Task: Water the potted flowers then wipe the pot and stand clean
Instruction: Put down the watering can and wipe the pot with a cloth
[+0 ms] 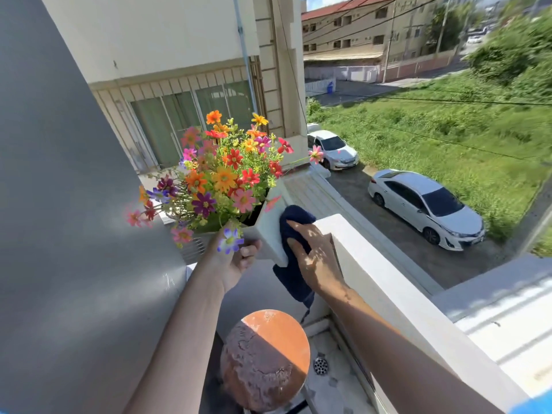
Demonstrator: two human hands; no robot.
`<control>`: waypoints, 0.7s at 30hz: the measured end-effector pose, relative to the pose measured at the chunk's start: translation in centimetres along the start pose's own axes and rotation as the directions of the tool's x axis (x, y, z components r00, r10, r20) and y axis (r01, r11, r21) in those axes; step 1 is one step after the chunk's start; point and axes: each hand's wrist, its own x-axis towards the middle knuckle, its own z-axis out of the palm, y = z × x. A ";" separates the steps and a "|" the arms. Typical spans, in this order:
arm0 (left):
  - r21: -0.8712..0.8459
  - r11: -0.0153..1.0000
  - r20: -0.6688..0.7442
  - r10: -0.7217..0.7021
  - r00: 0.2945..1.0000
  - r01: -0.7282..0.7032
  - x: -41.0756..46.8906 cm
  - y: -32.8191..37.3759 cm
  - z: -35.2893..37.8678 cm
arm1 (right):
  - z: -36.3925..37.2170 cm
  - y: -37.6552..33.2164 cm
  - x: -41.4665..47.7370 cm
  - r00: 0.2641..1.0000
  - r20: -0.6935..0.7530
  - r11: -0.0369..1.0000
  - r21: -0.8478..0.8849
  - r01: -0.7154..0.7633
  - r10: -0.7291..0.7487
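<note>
Pressing cloth [294, 219] flat-fingered with right hand [316, 255], left hand [236, 261] grip clamped round the pot [268, 231].

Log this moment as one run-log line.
phase: wiping pot | left hand: grips white pot, held above stand | right hand: presses blue cloth on pot side | stand: untouched

Passage is narrow: the grey wall [59, 204] bounds the left and the white parapet [388, 294] the right. The pot [268, 231], gripped by the left hand [236, 261], hangs between them above the round stand [265, 357], with open air separating the two. The right hand [316, 261], pressing the cloth [291, 276] flat against the pot's side, fills the gap to the parapet. Flowers [221, 174] overhang toward the wall, obstructing approach from above and left.
</note>
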 end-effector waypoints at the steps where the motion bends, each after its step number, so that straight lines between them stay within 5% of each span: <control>1: -0.005 1.000 -0.016 0.002 1.000 -0.002 0.1 0.0 -0.1 | 0.0 -0.4 0.0 0.999 0.039 1.000 -0.013 0.011 -0.010; 11: 0.150 0.987 -0.019 -0.052 0.998 0.054 0.2 -0.2 -0.1 | 0.6 -2.9 3.6 0.984 -0.004 0.966 0.191 -0.172 0.176; 16: 0.150 0.986 -0.008 -0.066 0.998 0.067 0.0 0.0 0.2 | -0.5 2.3 2.4 0.968 0.144 0.978 -0.033 -0.205 0.207; 21: 0.130 0.991 0.023 -0.033 0.999 0.030 -0.2 0.3 0.6 | -1.1 -0.6 5.8 0.973 -0.105 0.978 0.010 -0.207 0.207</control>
